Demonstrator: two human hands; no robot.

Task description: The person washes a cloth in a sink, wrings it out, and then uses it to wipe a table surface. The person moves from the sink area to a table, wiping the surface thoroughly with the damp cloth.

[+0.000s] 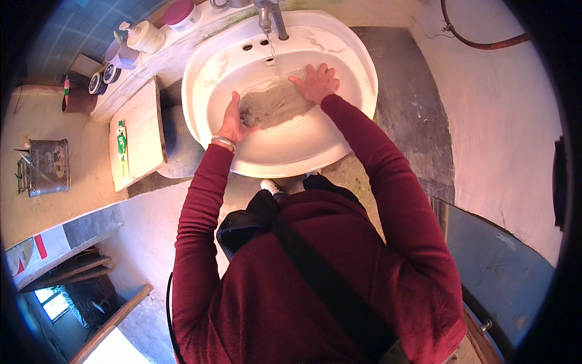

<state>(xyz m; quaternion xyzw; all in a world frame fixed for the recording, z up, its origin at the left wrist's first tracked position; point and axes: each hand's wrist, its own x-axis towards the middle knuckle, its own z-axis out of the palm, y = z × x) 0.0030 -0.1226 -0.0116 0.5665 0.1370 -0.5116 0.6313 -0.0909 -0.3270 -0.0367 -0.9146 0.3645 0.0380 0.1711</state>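
Observation:
A wet grey-beige cloth (276,104) lies spread in the bowl of a white washbasin (285,148). At the cloth's left end is my left hand (232,123), its thumb stretched up and away. Its other fingers are partly hidden by the cloth's edge. My right hand (316,84) rests at the upper right end of the cloth with its fingers spread and its thumb toward the cloth. From the metal tap (265,23) a thin stream of water runs down to the cloth's upper edge.
Left of the basin, a ledge bears a pump bottle (145,37), a tub with a maroon lid (180,15) and round tins (111,73). A leaning board (144,136) holds a green-and-white tube (122,145). A metal holder (48,167) stands farther left. A hose (485,45) hangs at right.

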